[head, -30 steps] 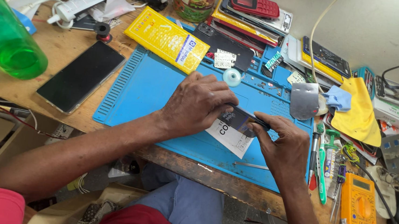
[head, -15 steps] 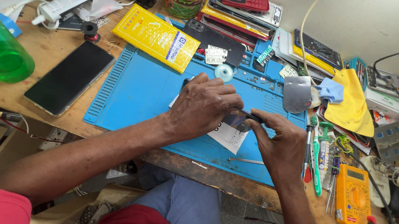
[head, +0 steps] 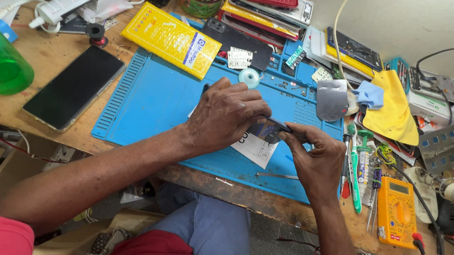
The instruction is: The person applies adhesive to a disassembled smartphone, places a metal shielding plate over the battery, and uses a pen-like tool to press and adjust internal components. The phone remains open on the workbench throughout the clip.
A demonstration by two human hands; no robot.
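Your wooden table (head: 59,57) carries a blue work mat (head: 156,103), and over it both hands meet. Your left hand (head: 228,115) curls closed over a small dark device (head: 270,131), hiding most of it; your right hand (head: 315,162) pinches its other end. A white paper slip (head: 254,148) lies beneath.
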